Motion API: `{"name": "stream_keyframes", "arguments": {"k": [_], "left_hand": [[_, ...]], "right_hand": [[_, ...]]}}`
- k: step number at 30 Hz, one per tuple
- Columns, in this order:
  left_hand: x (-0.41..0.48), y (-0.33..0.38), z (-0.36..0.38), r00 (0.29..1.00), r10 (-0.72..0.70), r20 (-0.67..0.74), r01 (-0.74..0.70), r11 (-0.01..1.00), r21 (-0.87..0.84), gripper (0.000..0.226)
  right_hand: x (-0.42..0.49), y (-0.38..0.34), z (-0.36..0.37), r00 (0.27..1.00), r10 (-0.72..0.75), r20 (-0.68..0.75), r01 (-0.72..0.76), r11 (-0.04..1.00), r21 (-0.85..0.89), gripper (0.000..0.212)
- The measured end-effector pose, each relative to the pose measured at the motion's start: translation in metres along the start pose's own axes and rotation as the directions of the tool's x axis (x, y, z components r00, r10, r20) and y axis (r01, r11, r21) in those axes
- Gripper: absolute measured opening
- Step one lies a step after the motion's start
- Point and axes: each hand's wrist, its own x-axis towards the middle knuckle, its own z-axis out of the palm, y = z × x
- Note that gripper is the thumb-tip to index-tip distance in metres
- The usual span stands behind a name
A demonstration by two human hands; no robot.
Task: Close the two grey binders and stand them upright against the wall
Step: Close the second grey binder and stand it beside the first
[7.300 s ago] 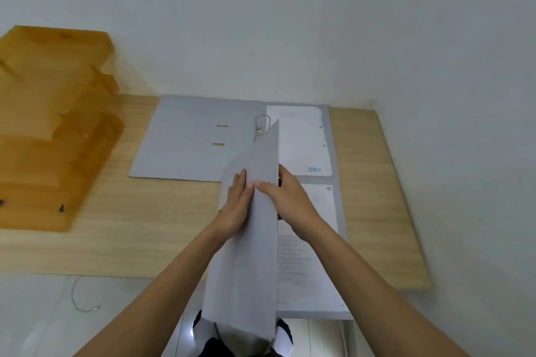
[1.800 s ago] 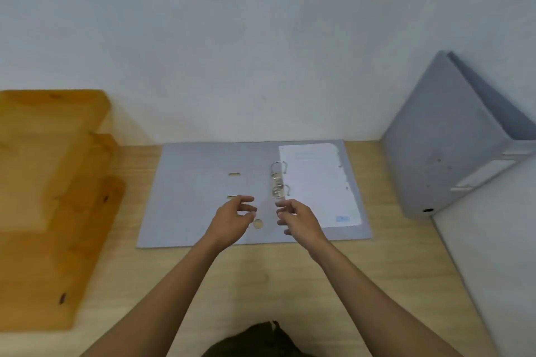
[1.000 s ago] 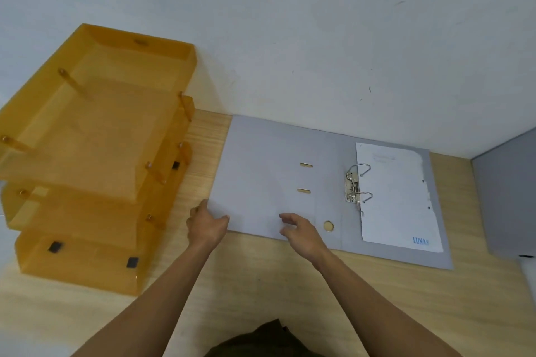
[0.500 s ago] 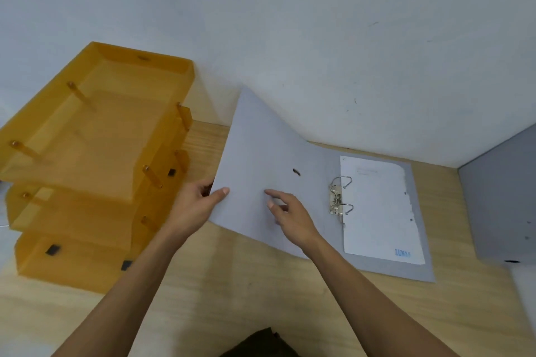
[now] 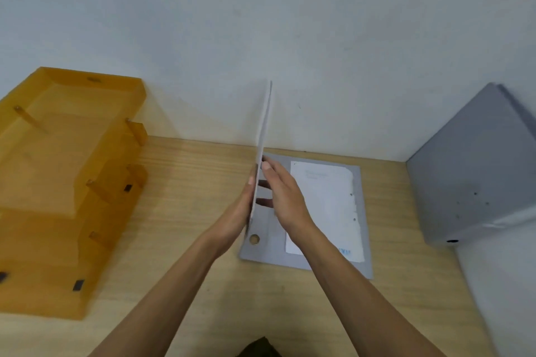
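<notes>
A grey binder (image 5: 364,240) lies on the wooden desk with white punched paper (image 5: 324,206) on its right half. Its left cover (image 5: 264,122) stands almost vertical, seen edge-on. My left hand (image 5: 237,211) presses flat against the cover's outer left face. My right hand (image 5: 285,197) rests flat on the inner right face, so the cover is sandwiched between both palms. The ring mechanism is hidden behind my right hand. A second grey binder (image 5: 472,182) is closed and leans upright against the right wall.
A stack of orange translucent letter trays (image 5: 66,171) fills the desk's left side. The wooden desk (image 5: 188,182) meets the white back wall behind and a white side wall on the right. A dark piece of clothing (image 5: 256,348) shows at the bottom edge.
The first binder was closed and stood against the right wall. The second binder's left cover has swung up from flat to near vertical, carried by both hands.
</notes>
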Motion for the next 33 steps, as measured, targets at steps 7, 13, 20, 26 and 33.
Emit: {"name": "stream_keyframes", "arguments": {"k": [7, 13, 20, 26, 33], "left_hand": [[0.042, -0.04, 0.054, 0.993, -0.115, -0.02, 0.113, 0.897, 0.427, 0.065], [0.054, -0.08, 0.059, 0.965, -0.217, -0.146, 0.262, 0.816, 0.516, 0.074], [0.052, -0.105, 0.068, 0.951, -0.026, -0.307, 0.194, 0.825, 0.531, 0.078], [0.051, -0.117, 0.083, 0.909, -0.105, -0.404, 0.297, 0.843, 0.449, 0.099], [0.041, -0.125, 0.105, 0.886, -0.058, -0.46, 0.29, 0.844, 0.451, 0.107]], "right_hand": [[-0.014, 0.012, -0.076, 0.989, 0.058, -0.135, -0.093, 0.959, -0.267, 0.06], [-0.027, 0.047, -0.137, 0.962, 0.136, -0.238, -0.202, 0.939, -0.279, 0.061], [-0.046, 0.107, -0.208, 0.913, 0.238, -0.33, -0.303, 0.94, -0.159, 0.062], [-0.056, 0.153, -0.239, 0.887, 0.277, -0.369, -0.399, 0.861, -0.314, 0.074], [-0.052, 0.173, -0.227, 0.951, 0.235, -0.203, -0.31, 0.719, -0.621, 0.073]]}}
